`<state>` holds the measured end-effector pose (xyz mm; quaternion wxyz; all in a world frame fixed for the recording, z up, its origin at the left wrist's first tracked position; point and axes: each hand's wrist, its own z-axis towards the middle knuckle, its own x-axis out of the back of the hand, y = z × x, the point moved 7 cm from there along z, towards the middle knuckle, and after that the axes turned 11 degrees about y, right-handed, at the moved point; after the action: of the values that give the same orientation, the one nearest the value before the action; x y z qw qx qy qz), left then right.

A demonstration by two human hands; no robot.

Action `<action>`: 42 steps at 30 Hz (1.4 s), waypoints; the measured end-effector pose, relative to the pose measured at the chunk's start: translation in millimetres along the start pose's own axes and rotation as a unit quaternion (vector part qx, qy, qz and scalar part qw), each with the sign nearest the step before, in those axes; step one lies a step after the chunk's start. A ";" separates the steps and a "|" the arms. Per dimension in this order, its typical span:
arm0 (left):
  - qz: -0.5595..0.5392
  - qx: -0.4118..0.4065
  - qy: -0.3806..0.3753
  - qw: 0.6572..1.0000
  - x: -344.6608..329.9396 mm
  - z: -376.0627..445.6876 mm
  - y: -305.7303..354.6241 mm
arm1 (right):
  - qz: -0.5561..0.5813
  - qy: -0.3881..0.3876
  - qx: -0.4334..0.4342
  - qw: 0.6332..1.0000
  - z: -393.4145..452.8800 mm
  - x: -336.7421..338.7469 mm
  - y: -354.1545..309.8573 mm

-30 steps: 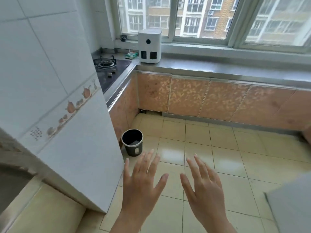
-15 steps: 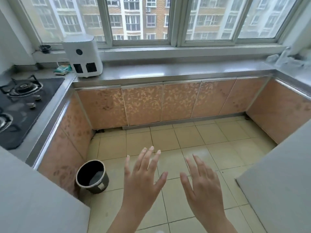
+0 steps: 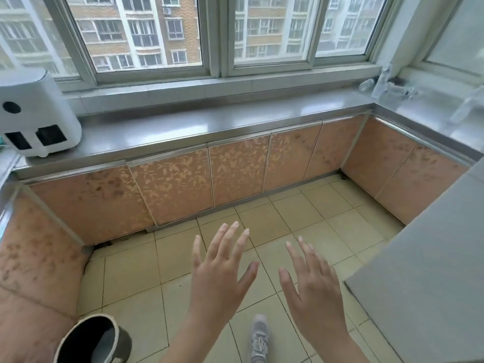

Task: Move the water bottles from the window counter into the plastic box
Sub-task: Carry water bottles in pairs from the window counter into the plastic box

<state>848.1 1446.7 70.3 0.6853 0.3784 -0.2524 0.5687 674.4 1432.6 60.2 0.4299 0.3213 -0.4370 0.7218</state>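
Observation:
Clear water bottles [image 3: 383, 86] lie blurred in the far right corner of the steel window counter [image 3: 199, 125], under the window. Another clear bottle [image 3: 465, 107] leans on the right-hand counter near the frame edge. My left hand [image 3: 222, 268] and my right hand [image 3: 311, 286] are held out over the tiled floor, palms down, fingers spread, holding nothing. Both hands are well short of the counter and far from the bottles. No plastic box is in view.
A white appliance [image 3: 34, 116] stands on the counter's left end. A dark bin [image 3: 94, 341] sits on the floor at lower left. A grey surface [image 3: 429, 271] juts in from the right. Orange cabinet doors [image 3: 235, 174] line the walls. My shoe [image 3: 259, 339] shows below.
The view has swung right and moved deeper into the kitchen: the stove left the frame, the bin slid to the lower left, the bottles came into sight. My hands stayed spread.

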 end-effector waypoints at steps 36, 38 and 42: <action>-0.096 -0.108 -0.090 0.985 -422.7 520.3 44.7 | -0.052 0.035 -0.134 0.989 539.8 -172.6 233.3; -0.103 -0.128 -0.098 0.982 -440.2 538.3 57.3 | -0.065 0.044 -0.144 0.986 554.9 -171.0 245.9; -0.131 -0.145 -0.120 0.973 -484.4 574.2 96.8 | -0.071 0.059 -0.188 0.978 588.3 -168.4 294.1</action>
<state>693.2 705.4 53.2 0.7661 0.3706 -0.3608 0.3815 532.5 768.6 56.7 0.5574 0.2220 -0.5151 0.6121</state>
